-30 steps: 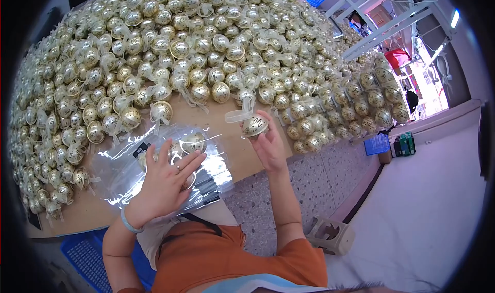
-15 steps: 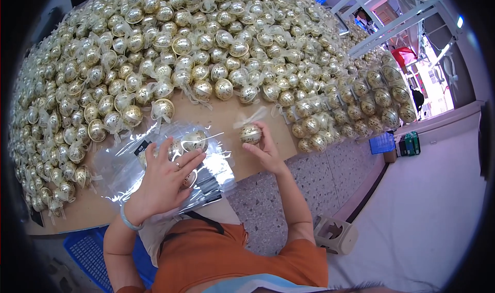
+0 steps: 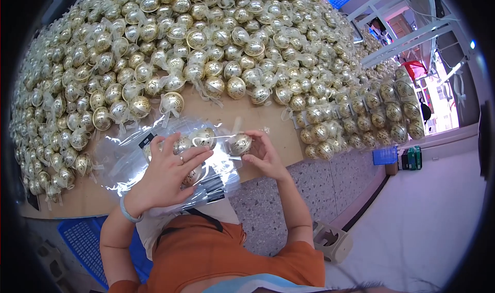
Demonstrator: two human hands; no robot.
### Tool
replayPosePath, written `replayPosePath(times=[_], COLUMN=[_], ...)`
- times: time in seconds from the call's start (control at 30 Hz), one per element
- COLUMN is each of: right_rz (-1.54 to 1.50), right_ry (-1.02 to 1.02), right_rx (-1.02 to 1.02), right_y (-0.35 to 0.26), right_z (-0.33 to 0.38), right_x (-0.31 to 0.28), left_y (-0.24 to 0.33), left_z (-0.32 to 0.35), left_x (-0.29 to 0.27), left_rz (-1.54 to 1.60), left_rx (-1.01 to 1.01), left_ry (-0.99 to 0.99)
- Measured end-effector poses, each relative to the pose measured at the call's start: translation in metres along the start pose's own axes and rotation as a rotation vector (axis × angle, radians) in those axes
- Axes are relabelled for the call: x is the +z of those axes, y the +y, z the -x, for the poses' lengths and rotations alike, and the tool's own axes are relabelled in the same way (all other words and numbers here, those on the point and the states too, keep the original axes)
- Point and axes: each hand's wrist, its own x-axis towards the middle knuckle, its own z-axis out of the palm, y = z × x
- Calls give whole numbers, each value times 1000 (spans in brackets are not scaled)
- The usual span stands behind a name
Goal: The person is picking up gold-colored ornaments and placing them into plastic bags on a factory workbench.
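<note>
I take the stack of clear plastic bags (image 3: pixel 170 164) on the brown board (image 3: pixel 268 120) as my landmark. My left hand (image 3: pixel 165 172) lies flat on top of that stack, fingers spread wide and pressing down; one gold perforated ball (image 3: pixel 203 137) sits just past its fingertips on the stack, and a second shows partly under the palm. I count a ring on one finger and one pale bangle (image 3: pixel 129 213) at the wrist. My right hand (image 3: pixel 263 153) is at the stack's right edge, its fingers pinching one gold ball in clear wrap (image 3: pixel 240 144), held just above the board and touching the edge of the stack. Beyond the stack, farther from me, lies the heap of wrapped gold balls (image 3: pixel 206 45), hundreds of them, too many for me to count, curving round the stack's left and right sides. One wrapped ball (image 3: pixel 172 103) stands a little apart from the heap, just beyond the stack. Nearer me than the stack, one blue crate (image 3: pixel 82 241) sits by my left elbow.
</note>
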Motion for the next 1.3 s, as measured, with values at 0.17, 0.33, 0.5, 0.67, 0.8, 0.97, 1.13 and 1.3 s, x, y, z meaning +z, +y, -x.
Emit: replayPosePath(times=[0.17, 0.33, 0.5, 0.67, 0.8, 0.97, 1.13, 1.3], right_rz=[125, 294, -161, 949, 873, 765, 713, 1201], right_ry=[-407, -481, -329, 267, 195, 183, 224, -289], right_rx=[135, 265, 125, -949, -940, -971, -862, -699], right_y=[-31, -38, -78, -130, -90, -86, -155, -229], right_z=[-22, -43, -20, 0, -11, -12, -18, -36], right_x=[0, 18, 44, 100, 128, 130, 134, 134], left_y=[-1, -1, 8, 31, 30, -11, -22, 3], left_z=[1, 3, 26, 37, 41, 60, 57, 51], left_x=[3, 7, 0, 38, 75, 37, 32, 52], left_rz=[13, 60, 78, 66, 513, 463, 722, 862], left_rx=[1, -81, -41, -179, -293, -36, 373, 276], left_ry=[4, 102, 363, 1110, 1325, 995, 932, 902])
